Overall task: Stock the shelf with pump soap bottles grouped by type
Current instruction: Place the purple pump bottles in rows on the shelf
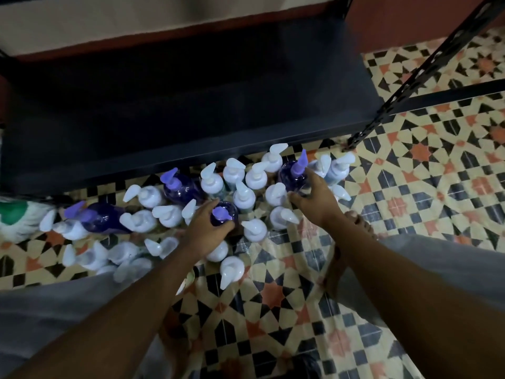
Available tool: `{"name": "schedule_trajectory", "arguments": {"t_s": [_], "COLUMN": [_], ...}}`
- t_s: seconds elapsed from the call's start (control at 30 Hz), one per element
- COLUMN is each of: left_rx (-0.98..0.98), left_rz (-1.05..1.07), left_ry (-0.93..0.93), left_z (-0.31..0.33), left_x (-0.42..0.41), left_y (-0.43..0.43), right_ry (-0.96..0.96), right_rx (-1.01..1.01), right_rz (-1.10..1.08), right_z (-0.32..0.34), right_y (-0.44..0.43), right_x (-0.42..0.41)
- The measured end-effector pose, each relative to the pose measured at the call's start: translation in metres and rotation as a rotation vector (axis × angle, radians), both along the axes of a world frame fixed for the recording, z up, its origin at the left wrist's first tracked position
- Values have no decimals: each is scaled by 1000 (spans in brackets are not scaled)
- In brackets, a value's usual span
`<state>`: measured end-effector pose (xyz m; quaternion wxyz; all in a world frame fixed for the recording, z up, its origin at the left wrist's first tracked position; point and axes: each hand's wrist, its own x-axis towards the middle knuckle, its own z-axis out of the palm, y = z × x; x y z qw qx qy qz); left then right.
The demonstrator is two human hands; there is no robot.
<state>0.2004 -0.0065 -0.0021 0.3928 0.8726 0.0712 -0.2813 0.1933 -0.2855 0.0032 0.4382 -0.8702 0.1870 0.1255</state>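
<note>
On the floor (410,187), just before the front edge of the shelf (191,105), the left hand (207,231) curled round the near purple bottle (224,213) and the right hand (314,198) round the far purple bottle (292,175). White bottles (243,196) stood packed against both, so a tilted lift would likely topple neighbours. The shelf held nothing.

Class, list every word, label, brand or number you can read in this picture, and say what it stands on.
No text is readable anywhere in this view.
On the purple bottles: seen from above, no label shows.
On the white bottles: likewise, no label shows.
On the green and white object at the left edge: a green patch, too blurred to read.
</note>
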Motion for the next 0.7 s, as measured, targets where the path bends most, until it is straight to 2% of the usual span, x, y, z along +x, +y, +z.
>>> {"name": "schedule_trajectory", "arguments": {"t_s": [0.43,0.7], "left_rx": [2,18], "left_rz": [-54,-64], "left_ry": [11,-109], "left_z": [-17,-1], "left_x": [13,5], "left_y": [2,2], "right_ry": [61,-4], "right_rx": [-173,-244], "right_rz": [99,81], "right_z": [-36,-21], "right_y": [-12,-9], "right_x": [46,34]}}
